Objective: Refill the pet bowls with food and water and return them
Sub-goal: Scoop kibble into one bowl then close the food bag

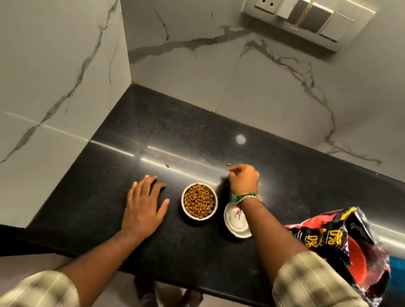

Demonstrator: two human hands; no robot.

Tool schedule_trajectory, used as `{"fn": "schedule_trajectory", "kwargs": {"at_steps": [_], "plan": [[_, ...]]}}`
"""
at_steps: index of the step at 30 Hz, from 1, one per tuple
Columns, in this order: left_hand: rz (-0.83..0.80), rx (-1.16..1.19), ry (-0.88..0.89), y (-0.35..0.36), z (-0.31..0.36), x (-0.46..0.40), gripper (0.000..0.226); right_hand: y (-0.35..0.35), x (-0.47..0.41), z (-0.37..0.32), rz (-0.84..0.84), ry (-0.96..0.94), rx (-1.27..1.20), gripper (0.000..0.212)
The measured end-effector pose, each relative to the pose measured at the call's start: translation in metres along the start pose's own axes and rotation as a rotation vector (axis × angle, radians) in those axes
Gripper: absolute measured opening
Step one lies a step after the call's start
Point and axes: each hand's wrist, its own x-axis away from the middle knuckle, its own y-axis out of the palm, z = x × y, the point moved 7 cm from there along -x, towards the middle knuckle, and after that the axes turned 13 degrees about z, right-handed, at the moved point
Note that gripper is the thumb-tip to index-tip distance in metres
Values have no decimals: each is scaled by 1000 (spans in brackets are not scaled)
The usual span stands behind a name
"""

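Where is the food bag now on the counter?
In the head view, the food bag lies at the right end of the black counter, right of the empty bowl and beside the right forearm.

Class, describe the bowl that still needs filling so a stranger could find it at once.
Start at the black counter in the corner of the marble walls. Two small round bowls sit near its front edge, between the hands. Pick the empty bowl under the right forearm, nearer the red bag; the other bowl is full of brown kibble.
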Motion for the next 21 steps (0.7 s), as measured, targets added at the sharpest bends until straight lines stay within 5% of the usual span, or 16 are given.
{"fn": "schedule_trajectory", "kwargs": {"at_steps": [13, 21], "plan": [[6, -45, 6, 0, 3, -1, 47, 40, -41, -21, -91, -230, 268, 23], [-1, -60, -9, -2, 4, -2, 46, 79, 6, -74, -386, -444, 238, 17]]}}
